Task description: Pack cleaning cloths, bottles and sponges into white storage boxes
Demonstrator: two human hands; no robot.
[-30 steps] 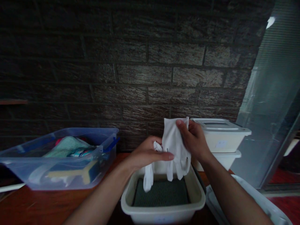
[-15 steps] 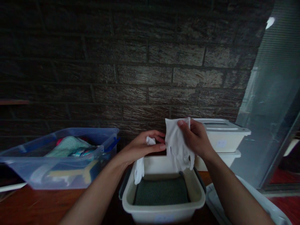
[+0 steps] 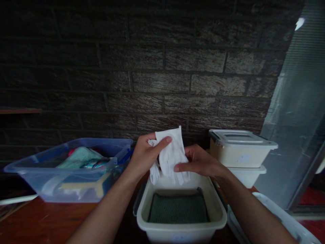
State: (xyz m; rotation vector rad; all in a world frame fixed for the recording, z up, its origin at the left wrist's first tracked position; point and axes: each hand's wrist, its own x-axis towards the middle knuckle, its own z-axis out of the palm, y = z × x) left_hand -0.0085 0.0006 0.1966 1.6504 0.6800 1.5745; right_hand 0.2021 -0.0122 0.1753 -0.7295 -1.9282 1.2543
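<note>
Above a white plastic bin (image 3: 181,226), my left hand (image 3: 146,152) pinches a white glove (image 3: 172,149) near its cuff, thumb in front. A second white glove (image 3: 154,173) hangs from the same hand, its upper part bunched in the fingers. My right hand (image 3: 199,161) grips the first glove lower down, at its right side near the fingers, thumb across the front. Inside the bin lies a dark green mesh-textured cloth or pad (image 3: 179,208), well below both gloves.
A clear bluish tub (image 3: 73,183) with cloths and a yellow-edged item stands at left. Two stacked white lidded boxes (image 3: 243,154) are at right. A loose white lid (image 3: 281,217) lies at lower right, and a brick wall (image 3: 162,81) rises behind.
The first glove has moved left from my right hand to my left, which now grips its cuff. My right hand has shifted down to the glove's lower side.
</note>
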